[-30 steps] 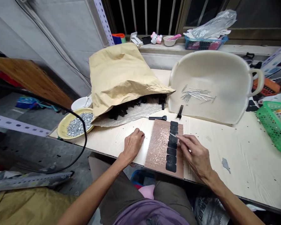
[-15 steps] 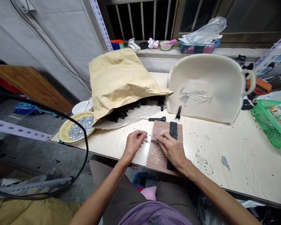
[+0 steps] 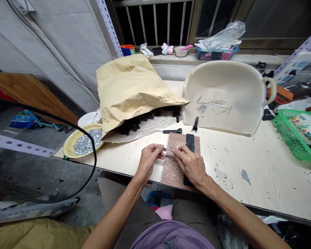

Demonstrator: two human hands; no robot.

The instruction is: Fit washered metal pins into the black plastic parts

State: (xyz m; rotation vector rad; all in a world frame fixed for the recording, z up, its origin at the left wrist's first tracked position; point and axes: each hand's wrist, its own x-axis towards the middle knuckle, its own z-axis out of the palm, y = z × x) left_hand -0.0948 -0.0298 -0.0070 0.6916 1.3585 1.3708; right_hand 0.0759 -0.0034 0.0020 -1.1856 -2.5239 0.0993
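Observation:
Over the table's front part, my left hand (image 3: 151, 157) pinches one end of a thin metal pin (image 3: 168, 149). My right hand (image 3: 191, 166) closes on the pin's other end, resting above a brown wooden board (image 3: 172, 169) sprinkled with pale crumbs. Black pads (image 3: 190, 141) line the board's right side, partly hidden under that hand. Behind the board lie a black plastic clip (image 3: 172, 131) and a second black clip (image 3: 195, 123). More metal pins (image 3: 212, 104) are scattered in a cream plastic basin (image 3: 238, 121).
A tan paper sack (image 3: 132, 83) with black parts in its mouth lies at the back left. Beside it, a yellow bowl (image 3: 68, 147) holds small metal pieces. A green basket (image 3: 287, 135) stands at right. A black cable (image 3: 93, 162) loops at left.
My hands have come slightly closer together, so less of the pin shows between them. The whole view has shifted a little; the things on the table stay put.

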